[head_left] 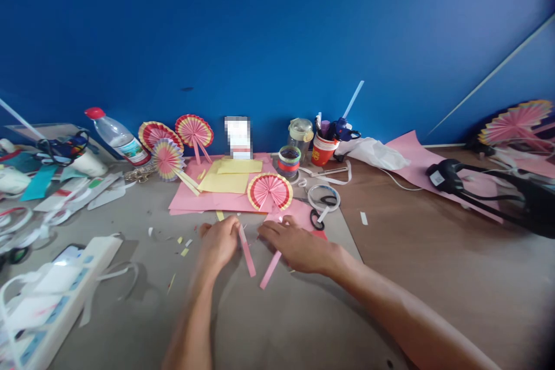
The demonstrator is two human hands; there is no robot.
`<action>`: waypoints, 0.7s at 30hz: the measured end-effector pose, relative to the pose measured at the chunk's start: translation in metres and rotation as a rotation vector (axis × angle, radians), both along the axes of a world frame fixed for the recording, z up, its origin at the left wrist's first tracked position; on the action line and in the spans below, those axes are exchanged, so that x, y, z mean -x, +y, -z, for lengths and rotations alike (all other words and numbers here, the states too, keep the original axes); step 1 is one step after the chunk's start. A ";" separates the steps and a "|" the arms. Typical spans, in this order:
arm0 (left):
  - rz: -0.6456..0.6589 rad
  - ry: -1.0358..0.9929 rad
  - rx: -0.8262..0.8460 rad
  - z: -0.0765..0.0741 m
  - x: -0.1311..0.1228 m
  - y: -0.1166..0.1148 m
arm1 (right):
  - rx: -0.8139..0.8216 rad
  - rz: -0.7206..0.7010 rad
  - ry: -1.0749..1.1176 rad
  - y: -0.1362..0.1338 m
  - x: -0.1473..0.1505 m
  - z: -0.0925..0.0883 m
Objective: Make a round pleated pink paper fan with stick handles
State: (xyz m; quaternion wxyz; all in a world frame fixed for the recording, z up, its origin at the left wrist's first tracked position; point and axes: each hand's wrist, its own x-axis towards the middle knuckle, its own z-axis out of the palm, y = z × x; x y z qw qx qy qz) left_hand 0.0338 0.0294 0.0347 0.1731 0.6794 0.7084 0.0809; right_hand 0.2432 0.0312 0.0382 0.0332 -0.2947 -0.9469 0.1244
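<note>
Pink paper strips lie under both hands on the grey-brown worktop (269, 324) in the head view. The left hand (220, 243) rests palm down with its fingers curled onto the upper end of one long pink paper strip (247, 256), which runs from the fingertips toward five o'clock. The right hand (299, 247) lies flat just beside it at three o'clock, fingers loosely spread and pressing on a second pink paper strip (270, 270) that pokes out below the palm toward seven o'clock; the two strips lie close together, and whether they touch under the hands cannot be told. Just past the hands at twelve o'clock lies a round pleated paper fan in pink, red and yellow (270, 191) on a large pink paper sheet (208, 199), with pale yellow paper sheets (228, 176) on that sheet at eleven o'clock. Black-handled scissors (318, 217) lie at one o'clock of the right hand. Farther back along the blue wall stand three more pleated fans (173, 141), a clear plastic bottle with a red cap (116, 136) and a red paper cup holding tools (323, 150). A white power strip (52, 295) sits at nine o'clock.
</note>
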 end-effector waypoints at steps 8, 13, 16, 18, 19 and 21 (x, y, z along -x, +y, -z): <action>0.018 0.092 0.062 0.005 -0.004 0.001 | -0.085 -0.040 0.008 -0.008 0.002 0.011; -0.064 0.067 -0.052 0.007 -0.008 0.000 | -0.140 -0.107 0.063 -0.009 -0.009 -0.003; -0.161 -0.061 -0.289 0.010 -0.007 0.001 | -0.171 -0.096 0.099 -0.012 -0.018 -0.016; -0.186 -0.215 -0.418 0.011 -0.006 0.002 | -0.187 -0.095 0.127 -0.014 -0.023 -0.023; -0.172 -0.313 -0.432 0.010 -0.006 0.002 | -0.200 -0.099 0.150 -0.015 -0.025 -0.026; -0.080 -0.542 -0.340 0.007 -0.006 0.001 | -0.239 -0.115 0.207 -0.015 -0.027 -0.030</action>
